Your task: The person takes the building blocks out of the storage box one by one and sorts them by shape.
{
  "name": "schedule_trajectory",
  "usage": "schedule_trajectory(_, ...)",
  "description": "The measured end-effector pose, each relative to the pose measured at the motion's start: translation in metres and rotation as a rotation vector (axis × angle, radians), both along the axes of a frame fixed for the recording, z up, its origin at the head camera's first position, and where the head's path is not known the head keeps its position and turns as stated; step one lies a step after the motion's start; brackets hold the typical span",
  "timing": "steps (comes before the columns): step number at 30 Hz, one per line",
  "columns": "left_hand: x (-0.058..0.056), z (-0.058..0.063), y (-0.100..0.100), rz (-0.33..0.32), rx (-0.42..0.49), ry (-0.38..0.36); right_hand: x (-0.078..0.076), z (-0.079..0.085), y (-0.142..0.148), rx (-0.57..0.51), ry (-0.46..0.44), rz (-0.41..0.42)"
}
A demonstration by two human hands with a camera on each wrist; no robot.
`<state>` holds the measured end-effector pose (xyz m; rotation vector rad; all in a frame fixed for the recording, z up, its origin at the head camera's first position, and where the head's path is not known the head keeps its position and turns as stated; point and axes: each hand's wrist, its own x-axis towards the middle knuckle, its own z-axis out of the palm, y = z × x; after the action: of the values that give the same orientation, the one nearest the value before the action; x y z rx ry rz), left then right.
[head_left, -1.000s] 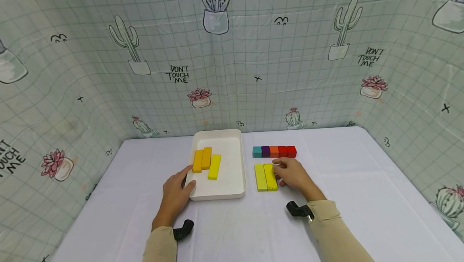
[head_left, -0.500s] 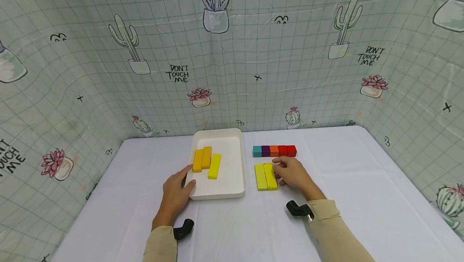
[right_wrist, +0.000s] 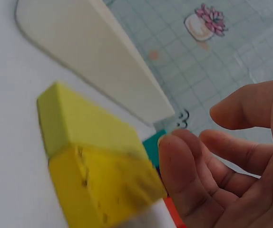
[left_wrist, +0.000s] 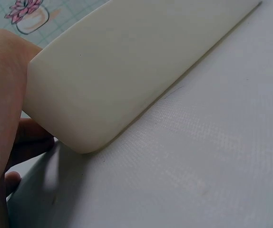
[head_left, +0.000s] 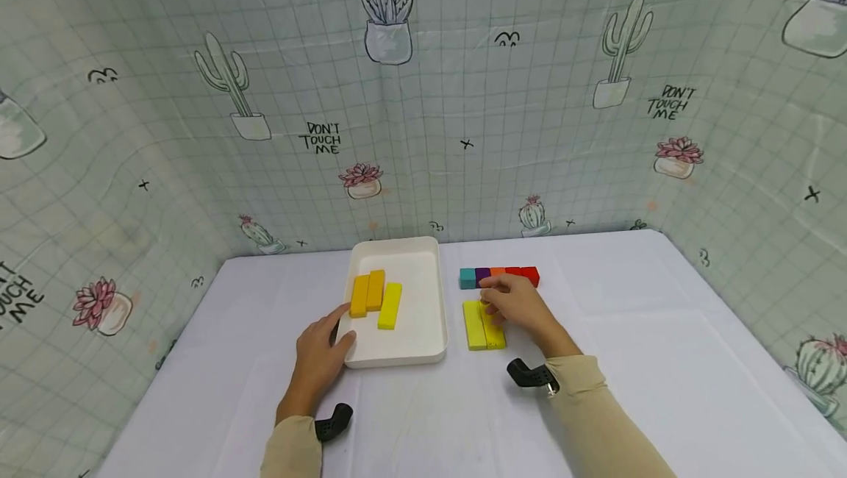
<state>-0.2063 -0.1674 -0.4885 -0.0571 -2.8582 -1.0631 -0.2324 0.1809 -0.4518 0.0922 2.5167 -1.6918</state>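
Note:
A shallow white tray point(head_left: 422, 331) stands left of centre, holding two orange-yellow blocks point(head_left: 367, 294) and a yellow block point(head_left: 390, 306). My left hand point(head_left: 315, 360) holds the tray's near-left edge, thumb at the rim; in the left wrist view some fingers show below, outside the wall. To the tray's right, a lime-yellow block point(head_left: 474, 325) and a deeper yellow block point(head_left: 493, 334) lie side by side. Above their far end is my right hand point(head_left: 523, 309), its fingers loosely bent. The right wrist view shows nothing between thumb and fingers, and dark marks on the deeper yellow block.
Behind the yellow blocks runs a row of small cubes: teal point(head_left: 467, 279), purple, orange and red, partly covered by the right hand. A white cloth covers the table point(head_left: 423, 419). A printed grid curtain point(head_left: 423, 110) encloses the back and sides.
My right hand has shifted left and away from me, from the right side of the yellow blocks to above their far end. My left hand and the blocks hold their places.

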Motion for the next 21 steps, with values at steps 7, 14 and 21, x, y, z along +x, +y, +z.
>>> schedule_trajectory(7,0.002,-0.001,0.0,0.002,0.01,-0.004,-0.013,0.006,-0.029,-0.144,-0.012,0.108)
schedule_trajectory(14,0.0,-0.001,0.0,0.013,0.006,0.003,-0.027,0.014,-0.053,-0.209,-0.056,0.175)
schedule_trajectory(21,-0.002,-0.002,-0.001,0.009,0.001,0.014,-0.036,0.017,-0.071,-0.145,-0.049,0.21)
